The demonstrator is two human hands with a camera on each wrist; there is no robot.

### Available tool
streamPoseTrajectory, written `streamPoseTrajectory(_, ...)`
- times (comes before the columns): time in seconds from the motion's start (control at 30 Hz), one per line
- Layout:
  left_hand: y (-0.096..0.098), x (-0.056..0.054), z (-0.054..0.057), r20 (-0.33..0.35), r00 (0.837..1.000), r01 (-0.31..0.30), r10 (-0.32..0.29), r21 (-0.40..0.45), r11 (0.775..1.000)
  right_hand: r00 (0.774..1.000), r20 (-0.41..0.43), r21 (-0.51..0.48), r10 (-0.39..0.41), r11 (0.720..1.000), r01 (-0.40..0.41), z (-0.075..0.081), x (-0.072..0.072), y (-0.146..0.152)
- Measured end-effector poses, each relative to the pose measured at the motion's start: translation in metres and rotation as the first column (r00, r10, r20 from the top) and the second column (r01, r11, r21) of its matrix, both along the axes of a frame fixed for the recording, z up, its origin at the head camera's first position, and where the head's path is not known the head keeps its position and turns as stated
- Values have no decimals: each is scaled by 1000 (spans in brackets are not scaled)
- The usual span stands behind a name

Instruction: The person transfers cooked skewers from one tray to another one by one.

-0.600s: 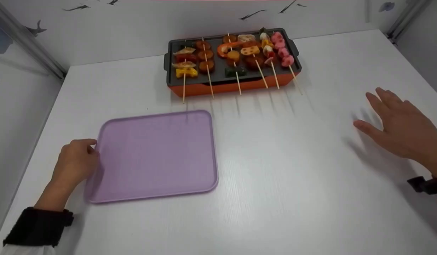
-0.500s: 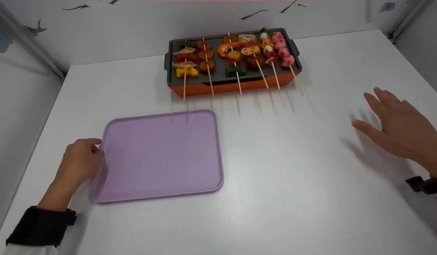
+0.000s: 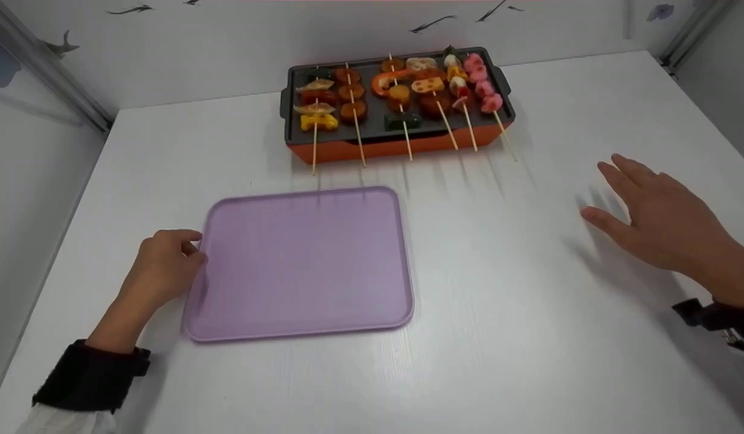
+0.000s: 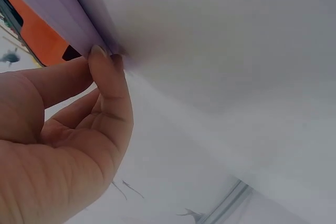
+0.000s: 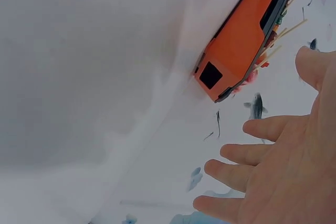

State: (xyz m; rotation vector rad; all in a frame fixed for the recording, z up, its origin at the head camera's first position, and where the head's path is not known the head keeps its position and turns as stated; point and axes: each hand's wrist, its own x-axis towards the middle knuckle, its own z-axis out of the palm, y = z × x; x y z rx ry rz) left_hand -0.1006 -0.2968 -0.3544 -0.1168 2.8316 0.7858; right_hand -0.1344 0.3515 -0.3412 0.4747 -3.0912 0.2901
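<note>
A flat purple tray (image 3: 305, 265) with a low raised rim lies on the white table, nothing on it. At its left edge, my left hand (image 3: 165, 265) pinches the rim between thumb and fingers; the left wrist view shows the fingertips (image 4: 107, 61) on the tray's edge (image 4: 68, 14). Over the right side of the table, my right hand (image 3: 667, 223) hovers with its fingers spread, holding nothing. In the right wrist view that hand (image 5: 283, 166) is apart from the orange grill (image 5: 236, 40).
Against the back wall stands the orange grill with a black top plate (image 3: 375, 129). Several skewers of meat and vegetables lie on it, their sticks (image 3: 408, 144) jutting over the front edge. White walls border the table (image 3: 498, 361) at back and sides.
The left hand has slid the purple tray to the right along the table, keeping its pinch on the rim. My right hand has drifted slightly left, still spread. The grill stays put.
</note>
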Motion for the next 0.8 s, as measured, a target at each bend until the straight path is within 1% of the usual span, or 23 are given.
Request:
streamPoseTrajectory(0.23,16,-1,2,0,1000,25,-25,29,999,1000,12,-4,22,1000,-22,1,2,-12)
streamPoseTrajectory(0.5,31,-1,3,14,998,62,-63,59,996,997,-28,5,71,998,-70,1,4,-30)
streamPoseTrajectory(0.6,36,-2,4,9,997,77,-78,69,995,996,-37,-15,82,997,-82,1,5,-37)
streamPoseTrajectory(0.7,42,-3,3,-9,995,95,-95,77,992,991,-78,-56,113,991,-118,-1,6,-44)
streamPoseTrajectory(0.8,47,-4,4,-26,993,115,-113,74,991,978,-135,-92,158,981,-171,-4,7,-53)
